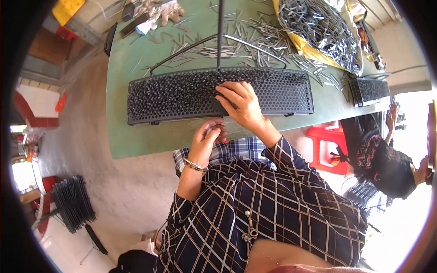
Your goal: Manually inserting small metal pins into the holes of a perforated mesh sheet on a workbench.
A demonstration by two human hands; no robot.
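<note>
A long, black, slightly curved rack (273,93) with a honeycomb of round holes lies across the green table's front edge. Its left part looks denser and darker, with shiny bits in the holes, while the right part shows open holes. My right hand (243,102) rests over the middle of the rack, fingertips spread against its face. Below the rack's near edge, my left hand (209,136) is closed, thumb against curled fingers; whatever it pinches is too small to make out. A thin black rod (221,34) rises behind the rack, joined to a bent wire frame (182,52).
Many thin dark metal strips (255,36) lie scattered on the green table (132,141). A yellow-edged sack (318,34) of strips sits far right, near a second black rack (371,91). Gloves (166,11) lie far left. A red stool (325,150) and another person (382,159) are rightward.
</note>
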